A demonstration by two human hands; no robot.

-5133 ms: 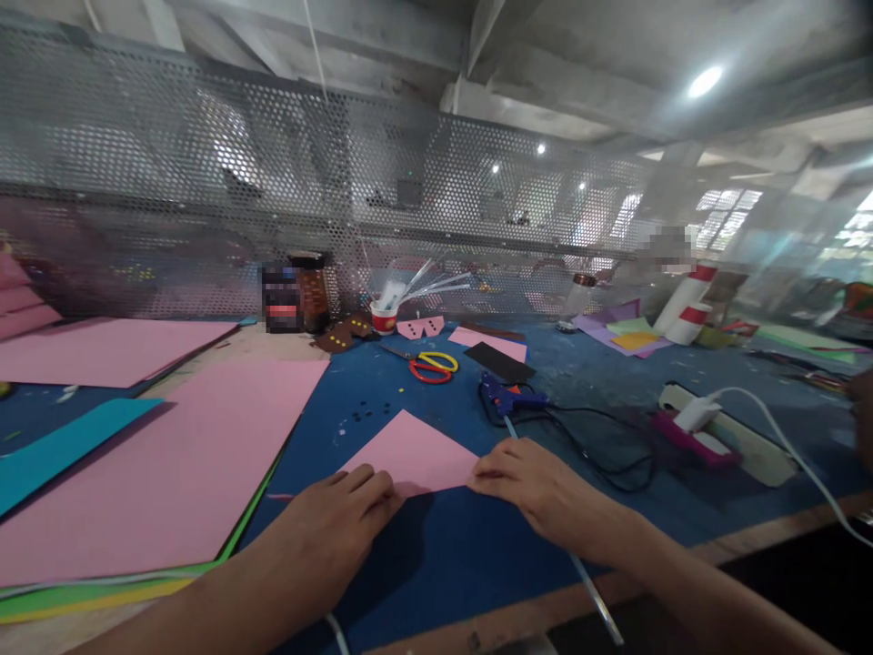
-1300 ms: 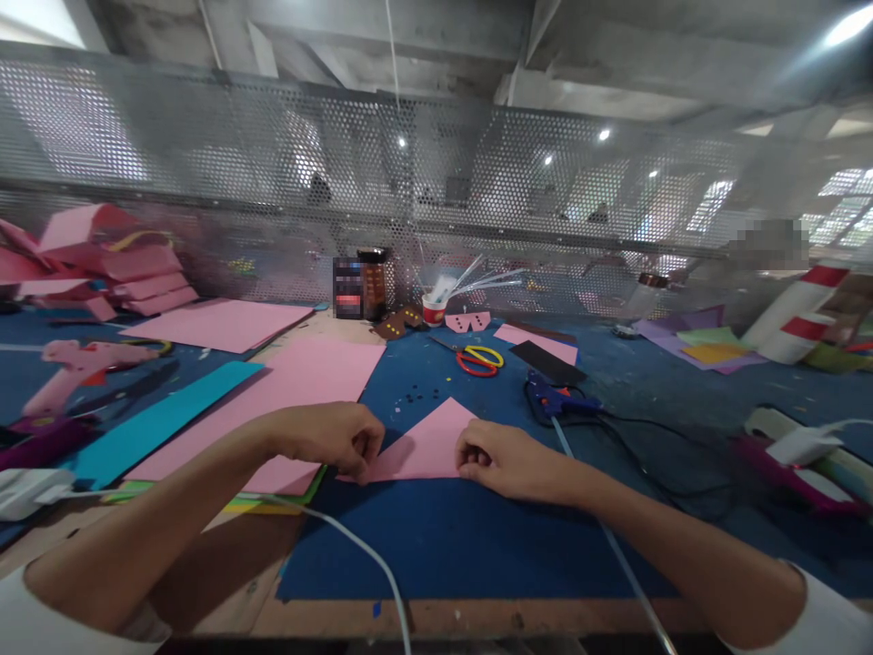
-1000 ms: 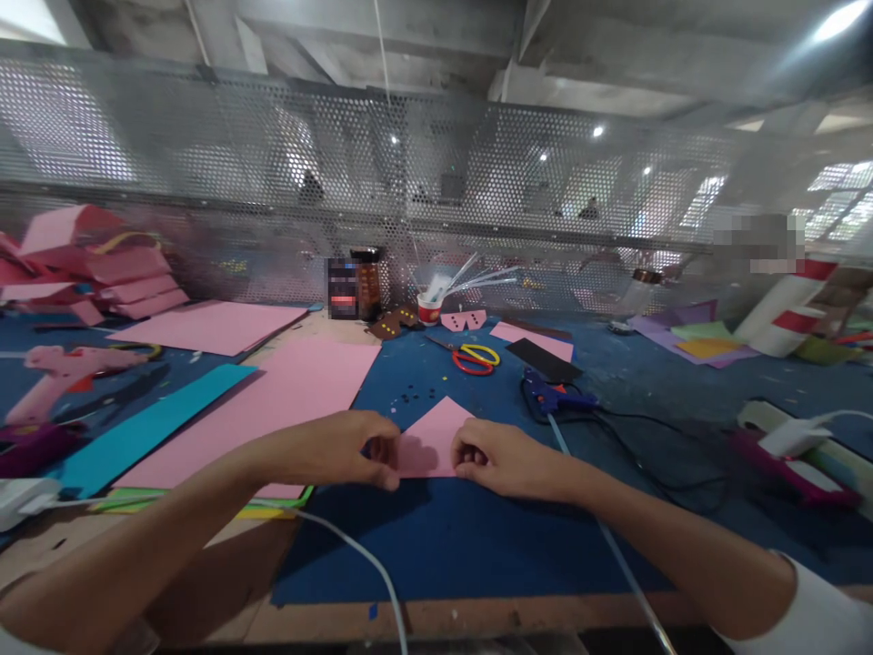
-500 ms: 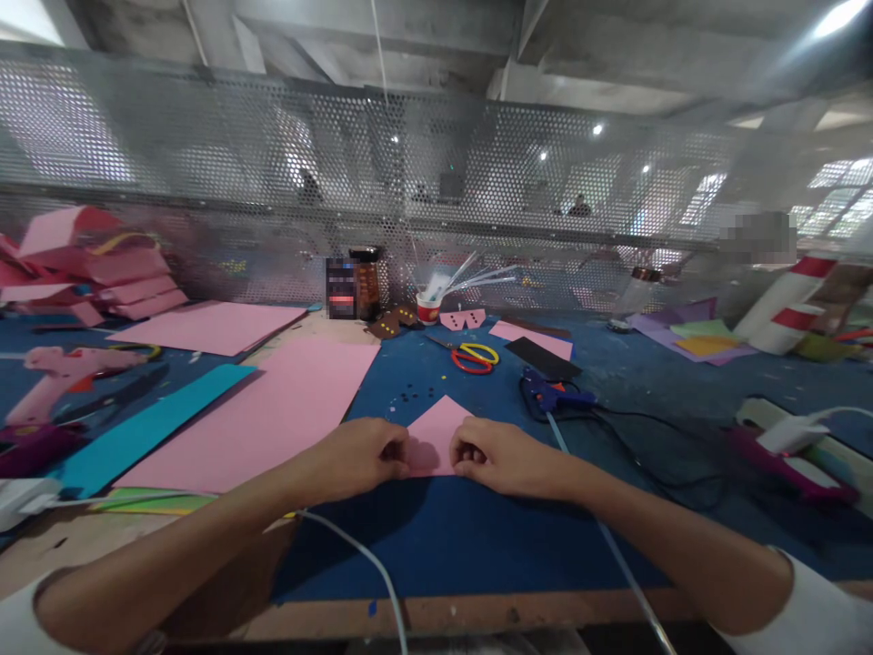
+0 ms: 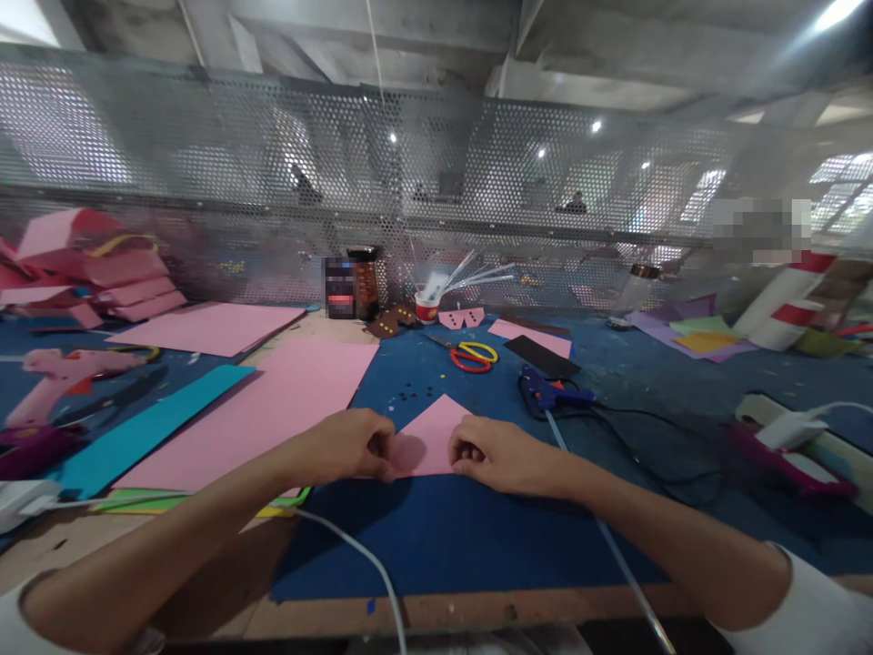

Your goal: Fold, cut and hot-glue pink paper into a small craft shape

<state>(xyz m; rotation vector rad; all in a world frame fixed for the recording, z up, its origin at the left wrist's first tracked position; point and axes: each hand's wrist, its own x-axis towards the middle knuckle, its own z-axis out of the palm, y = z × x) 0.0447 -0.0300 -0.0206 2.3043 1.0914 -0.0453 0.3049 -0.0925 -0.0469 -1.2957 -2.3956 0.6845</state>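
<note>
A small pink paper [image 5: 431, 435], folded to a triangle with its peak pointing away from me, lies on the dark blue mat [image 5: 436, 546]. My left hand [image 5: 355, 444] rests at its left corner, fingers curled closed on the edge. On the other side my right hand [image 5: 495, 453] is closed too, its fingers pinched on the lower right part of the paper and hiding that corner. Several tiny black dots [image 5: 413, 393] are scattered just beyond the peak.
Beyond the dots lie red-and-yellow scissors [image 5: 470, 355]. To the right is a blue glue gun [image 5: 552, 391] with its cable. Large pink sheets [image 5: 293, 391] and a turquoise strip [image 5: 156, 423] cover the left. A paper cup [image 5: 427, 309] of clear sticks stands at the back.
My left hand has slid a little leftward along the paper's lower edge, uncovering more of it. My right hand has stayed almost in place.
</note>
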